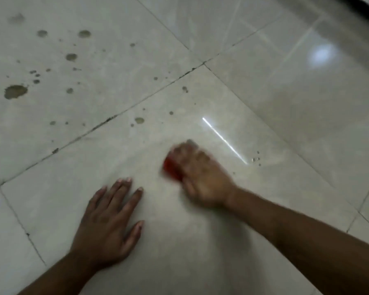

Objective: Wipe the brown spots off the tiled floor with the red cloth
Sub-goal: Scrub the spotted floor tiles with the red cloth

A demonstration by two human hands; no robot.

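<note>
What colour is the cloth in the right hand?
Red; the cloth shows, blurred, under the right hand in the head view.

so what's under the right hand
A bunched red cloth shows beneath the right hand, pressed toward the tiled floor. Most of it is covered, and any spot beneath can't be seen.

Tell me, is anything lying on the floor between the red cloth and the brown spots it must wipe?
Nothing visible. The right hand holds the red cloth on bare tile; the nearest brown spots lie beyond it. The left hand rests flat, out of that path.
</note>
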